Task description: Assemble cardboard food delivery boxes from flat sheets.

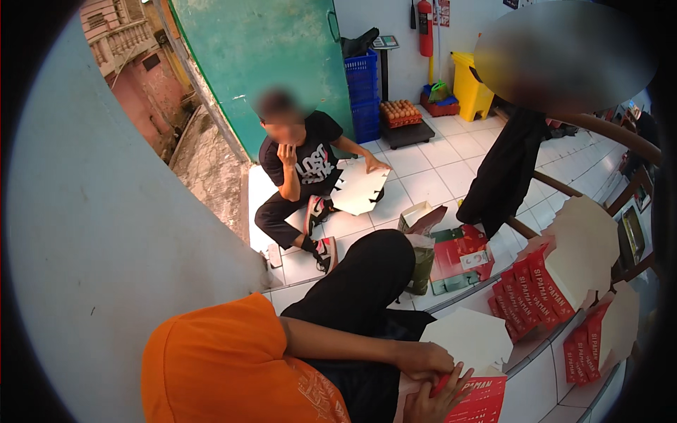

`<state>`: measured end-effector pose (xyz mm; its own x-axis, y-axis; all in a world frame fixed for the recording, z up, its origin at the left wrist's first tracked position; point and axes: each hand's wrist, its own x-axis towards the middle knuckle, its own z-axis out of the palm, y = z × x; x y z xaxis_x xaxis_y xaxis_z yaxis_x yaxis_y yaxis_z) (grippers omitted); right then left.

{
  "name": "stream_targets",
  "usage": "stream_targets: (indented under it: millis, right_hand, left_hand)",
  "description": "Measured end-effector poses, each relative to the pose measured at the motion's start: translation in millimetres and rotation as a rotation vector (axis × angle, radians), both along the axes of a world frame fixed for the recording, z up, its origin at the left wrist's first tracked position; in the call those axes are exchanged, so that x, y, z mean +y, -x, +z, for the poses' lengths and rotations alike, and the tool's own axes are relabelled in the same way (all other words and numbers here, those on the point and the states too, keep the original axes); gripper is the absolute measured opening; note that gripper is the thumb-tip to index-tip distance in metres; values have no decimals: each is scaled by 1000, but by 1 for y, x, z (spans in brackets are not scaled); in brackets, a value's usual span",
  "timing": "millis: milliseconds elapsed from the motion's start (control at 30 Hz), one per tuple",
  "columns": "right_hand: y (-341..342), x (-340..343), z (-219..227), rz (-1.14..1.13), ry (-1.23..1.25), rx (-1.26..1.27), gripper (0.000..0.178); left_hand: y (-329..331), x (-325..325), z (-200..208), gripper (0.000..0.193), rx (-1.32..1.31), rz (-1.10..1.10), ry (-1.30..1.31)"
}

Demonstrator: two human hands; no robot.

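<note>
My left hand [427, 359] is closed, its fingers curled on the edge of a red and white cardboard food box [481, 403] in front of me. At the box's near corner, my right hand [436, 403] wraps round a red side flap, with the thumb and fingers pressed close to my left hand. The box's large white lid panel [469, 340] stands open beyond both hands. Part of the folded corner is hidden under my fingers.
Stacked red folded boxes [525, 292] and more boxes [585, 352] sit at the right. Across from me, a person [303, 162] sits by a green door [261, 63], holding a flat white cardboard sheet [361, 187]. Red-green cardboard [455, 257] lies on the tiles; black cloth [504, 166] hangs nearby.
</note>
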<state>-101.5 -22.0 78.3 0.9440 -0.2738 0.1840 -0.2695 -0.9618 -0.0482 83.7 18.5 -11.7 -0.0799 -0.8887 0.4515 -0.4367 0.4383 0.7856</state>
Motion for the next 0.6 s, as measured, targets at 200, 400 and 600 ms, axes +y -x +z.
stream_targets:
  millis: [200,400,600]
  right_hand:
    - [12,-21,-1,37,-1,-14,34]
    - [12,-29,-8,113,-169,-74,41]
    - [22,-27,-5,86,-121,40,32]
  left_hand:
    - [7,-11,0,28,31,-7,76]
    - [0,7,-8,36,110,-5,19]
    - [-2,18,-12,35,116,35,-77]
